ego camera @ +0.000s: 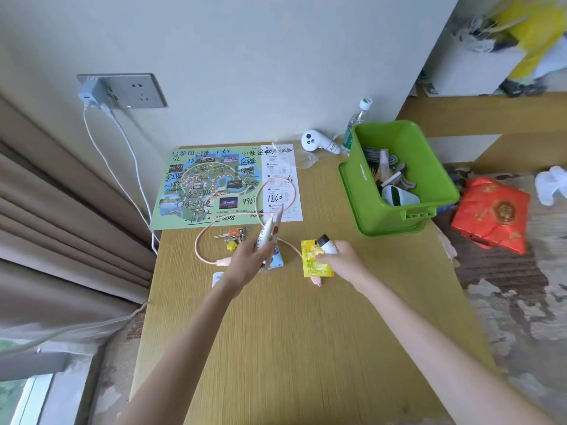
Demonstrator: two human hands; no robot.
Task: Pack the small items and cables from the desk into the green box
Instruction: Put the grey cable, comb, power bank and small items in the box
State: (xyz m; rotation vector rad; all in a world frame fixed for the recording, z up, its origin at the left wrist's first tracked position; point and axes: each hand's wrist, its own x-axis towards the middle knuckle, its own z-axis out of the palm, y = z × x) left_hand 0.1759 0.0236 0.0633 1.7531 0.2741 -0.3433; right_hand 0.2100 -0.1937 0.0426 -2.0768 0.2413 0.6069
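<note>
The green box [429, 185] stands at the desk's far right with a grey cable, a white device and other small items inside. My left hand [248, 262] holds a white tube [264, 234] upright above the desk. My right hand [340, 259] grips a small white bottle with a black cap [327, 243], just over a yellow sachet [314, 259]. A pink cable [208, 228] loops across the desk and the map. A bunch of keys [233, 236] lies left of my left hand. A small blue packet [276, 260] is partly hidden under that hand.
A map sheet [211, 185] and a printed paper [283, 182] lie at the back of the desk. A white handheld device [319, 142] and a water bottle [357, 124] stand near the wall. White charger cables [122, 167] hang from the socket. A red bag [491, 214] lies on the right.
</note>
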